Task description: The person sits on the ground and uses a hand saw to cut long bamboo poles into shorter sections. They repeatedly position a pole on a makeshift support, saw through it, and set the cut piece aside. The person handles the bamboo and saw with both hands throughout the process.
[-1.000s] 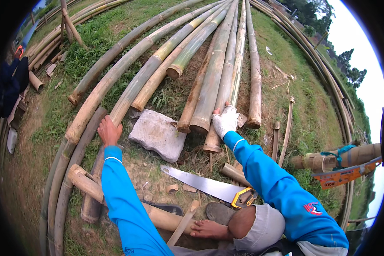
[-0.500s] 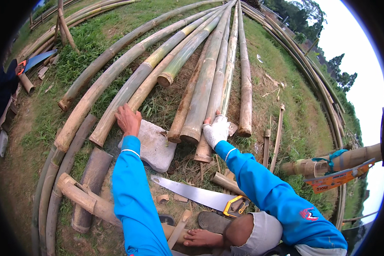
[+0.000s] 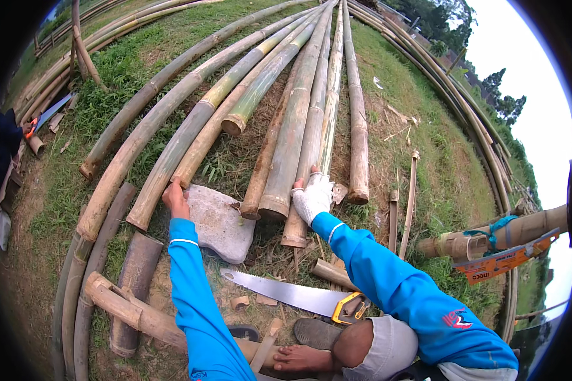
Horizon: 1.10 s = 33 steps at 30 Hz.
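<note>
Several long bamboo poles fan out across the grass, their cut ends toward me. My left hand [image 3: 177, 200], bare, is closed at the cut end of one bamboo pole [image 3: 204, 149], beside a pale stone block [image 3: 217, 222]; its fingertips are partly hidden. In a white knitted glove, my right hand [image 3: 313, 197] wraps over another bamboo pole [image 3: 312, 136] a little short of its near end, with bare fingertips showing. A handsaw [image 3: 286, 293] with a yellow and black handle lies on the ground below my hands, touched by neither.
A notched bamboo piece [image 3: 143, 314] lies across the near left, over a dark short bamboo length [image 3: 135, 279]. At right, an orange-sheathed saw [image 3: 505, 259] hangs by a thick horizontal bamboo [image 3: 527, 232]. Another person's dark sleeve [image 3: 3, 143] shows at far left, near a blue-bladed saw [image 3: 52, 112].
My left hand has slid nearer me and slightly left, to the pole's cut end, which now shows. My right hand keeps its grip on its pole. The whole view has shifted slightly.
</note>
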Each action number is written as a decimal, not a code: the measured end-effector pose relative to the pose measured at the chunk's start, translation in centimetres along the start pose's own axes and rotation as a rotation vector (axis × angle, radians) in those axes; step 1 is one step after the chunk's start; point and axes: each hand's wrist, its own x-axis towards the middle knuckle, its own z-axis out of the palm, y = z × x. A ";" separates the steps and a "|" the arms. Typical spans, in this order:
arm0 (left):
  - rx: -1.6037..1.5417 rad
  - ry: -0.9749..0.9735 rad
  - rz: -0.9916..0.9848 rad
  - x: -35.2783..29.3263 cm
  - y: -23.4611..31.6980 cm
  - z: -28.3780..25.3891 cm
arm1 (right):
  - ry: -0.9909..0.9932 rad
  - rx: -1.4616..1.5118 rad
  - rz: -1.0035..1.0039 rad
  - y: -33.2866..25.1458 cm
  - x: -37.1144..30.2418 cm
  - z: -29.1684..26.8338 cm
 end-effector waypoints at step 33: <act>0.152 -0.213 0.507 -2.3 -0.7 -1.6 | -0.072 -0.074 0.033 -2.0 0.2 0.0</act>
